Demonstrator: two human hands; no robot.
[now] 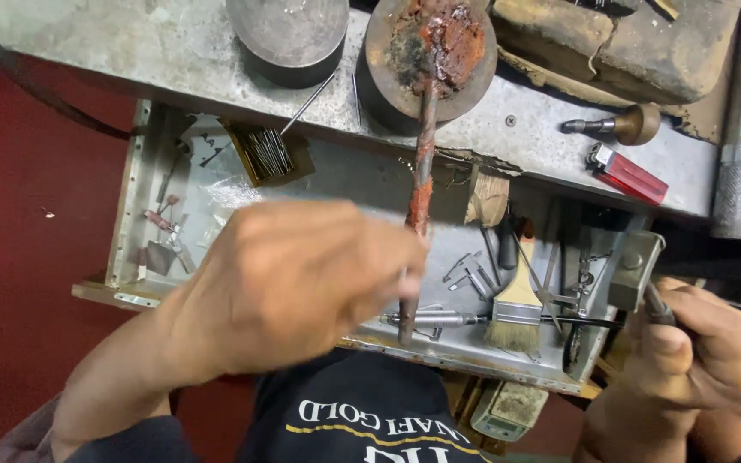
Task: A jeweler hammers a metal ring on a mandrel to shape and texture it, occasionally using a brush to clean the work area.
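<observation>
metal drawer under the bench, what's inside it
The metal drawer holds a flat paintbrush, small metal tools and a box of thin rods. The left hand covers its middle.

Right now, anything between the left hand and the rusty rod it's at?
Nothing visible. The left hand is already at the rusty rod, its blurred fingers against the lower shaft, so no gap shows. The rod's top rests on the round dish above.
</observation>
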